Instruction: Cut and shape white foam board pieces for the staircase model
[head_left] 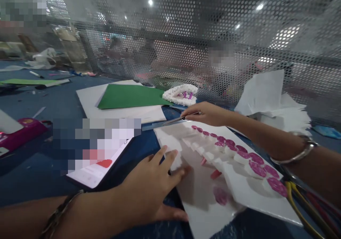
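Note:
My left hand (153, 185) lies flat with fingers spread on the near left edge of a white foam board (247, 192). The board carries a curved row of white foam pieces topped with pink glitter discs (241, 150). My right hand (206, 113) reaches to the board's far corner, its fingers pinched on a thin metal blade or knife (174, 120) pointing left. Both wrists wear bracelets.
A green sheet (128, 96) on white boards lies behind, beside a white foam heart shape (181, 94). A phone (98, 168) is at the left, a pink tool (18, 132) at the far left, torn white foam (271, 100) at the right, and a perforated screen behind.

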A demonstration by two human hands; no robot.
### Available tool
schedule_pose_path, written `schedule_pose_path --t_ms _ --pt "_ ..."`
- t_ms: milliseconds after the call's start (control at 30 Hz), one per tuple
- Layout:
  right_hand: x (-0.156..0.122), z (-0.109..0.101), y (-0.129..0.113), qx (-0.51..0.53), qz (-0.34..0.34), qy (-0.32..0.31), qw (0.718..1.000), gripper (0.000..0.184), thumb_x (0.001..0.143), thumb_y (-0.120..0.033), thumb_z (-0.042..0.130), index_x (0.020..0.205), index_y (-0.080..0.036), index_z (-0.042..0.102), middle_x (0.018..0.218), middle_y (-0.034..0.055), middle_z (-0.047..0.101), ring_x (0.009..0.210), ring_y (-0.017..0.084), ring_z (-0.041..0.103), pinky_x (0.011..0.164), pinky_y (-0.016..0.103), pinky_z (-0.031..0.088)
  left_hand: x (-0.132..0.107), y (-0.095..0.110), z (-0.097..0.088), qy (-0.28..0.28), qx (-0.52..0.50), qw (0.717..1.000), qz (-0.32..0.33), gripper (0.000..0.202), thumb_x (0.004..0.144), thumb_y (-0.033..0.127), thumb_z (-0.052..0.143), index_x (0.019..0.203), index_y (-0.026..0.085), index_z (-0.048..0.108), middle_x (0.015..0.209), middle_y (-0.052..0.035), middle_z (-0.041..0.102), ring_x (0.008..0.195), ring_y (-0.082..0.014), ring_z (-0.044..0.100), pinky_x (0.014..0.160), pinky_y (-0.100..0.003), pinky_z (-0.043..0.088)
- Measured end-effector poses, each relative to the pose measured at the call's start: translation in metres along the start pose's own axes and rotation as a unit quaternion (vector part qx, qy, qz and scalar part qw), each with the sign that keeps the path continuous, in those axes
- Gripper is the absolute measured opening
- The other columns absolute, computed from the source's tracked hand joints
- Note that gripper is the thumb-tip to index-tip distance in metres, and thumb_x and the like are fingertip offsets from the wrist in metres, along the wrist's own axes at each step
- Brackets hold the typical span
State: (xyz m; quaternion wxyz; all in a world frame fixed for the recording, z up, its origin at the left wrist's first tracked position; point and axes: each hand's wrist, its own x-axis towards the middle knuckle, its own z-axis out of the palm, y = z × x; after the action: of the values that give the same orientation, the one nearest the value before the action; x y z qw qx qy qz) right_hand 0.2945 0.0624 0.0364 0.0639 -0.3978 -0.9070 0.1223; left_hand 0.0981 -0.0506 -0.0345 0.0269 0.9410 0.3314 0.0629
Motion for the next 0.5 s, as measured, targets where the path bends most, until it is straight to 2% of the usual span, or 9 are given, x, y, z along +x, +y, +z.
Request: schedule_pose_path --t_ms 133,200,300,400,500 --pt "0.010 0.013 0.007 -0.001 -0.014 -0.033 0.999 0.027 0.078 -0.025 0.046 0.096 -0.014 0.063 0.093 0.0063 0.065 0.077 0.015 0.058 0.066 0.022 0.040 0.000 0.002 0.000 -0.011 0.001 1.000 -0.008 0.068 0.068 0.068 0.035 0.122 0.027 0.041 0.127 -0.0166 0.040 0.115 -0.0382 0.034 0.080 -0.050 0.041" --pt "0.009 0.016 0.007 0.004 -0.020 -0.039 0.999 0.027 0.079 -0.025 0.046 0.097 -0.013 0.063 0.092 0.0064 0.065 0.074 0.014 0.058 0.064 0.021 0.040 0.000 0.002 0.000 -0.011 -0.003 1.000 -0.010 0.068 0.069 0.067 0.035 0.123 0.027 0.040 0.128 -0.0161 0.039 0.116 -0.0378 0.033 0.081 -0.051 0.041" --pt "0.007 0.018 0.003 0.006 -0.037 -0.048 0.998 0.026 0.080 -0.024 0.046 0.096 -0.013 0.063 0.093 0.0068 0.065 0.078 0.014 0.057 0.068 0.022 0.039 0.001 0.002 0.001 -0.012 -0.007 1.000 -0.012 0.068 0.069 0.067 0.035 0.123 0.027 0.039 0.129 -0.0162 0.038 0.116 -0.0377 0.032 0.082 -0.052 0.039" --pt "0.008 0.020 -0.002 -0.009 -0.054 -0.061 0.997 0.025 0.080 -0.023 0.045 0.095 -0.013 0.063 0.090 0.0071 0.066 0.077 0.014 0.057 0.071 0.023 0.037 0.001 0.003 0.002 -0.013 -0.005 1.000 -0.012 0.068 0.069 0.067 0.034 0.123 0.026 0.040 0.128 -0.0189 0.038 0.116 -0.0379 0.033 0.082 -0.052 0.039" --pt "0.009 0.023 -0.002 -0.034 -0.071 -0.061 0.995 0.025 0.081 -0.023 0.045 0.095 -0.013 0.064 0.085 0.0071 0.066 0.073 0.014 0.056 0.069 0.025 0.036 0.001 0.004 0.003 -0.012 0.008 1.000 -0.020 0.071 0.065 0.066 0.043 0.124 0.026 0.039 0.128 -0.0229 0.035 0.114 -0.0402 0.034 0.079 -0.053 0.040"
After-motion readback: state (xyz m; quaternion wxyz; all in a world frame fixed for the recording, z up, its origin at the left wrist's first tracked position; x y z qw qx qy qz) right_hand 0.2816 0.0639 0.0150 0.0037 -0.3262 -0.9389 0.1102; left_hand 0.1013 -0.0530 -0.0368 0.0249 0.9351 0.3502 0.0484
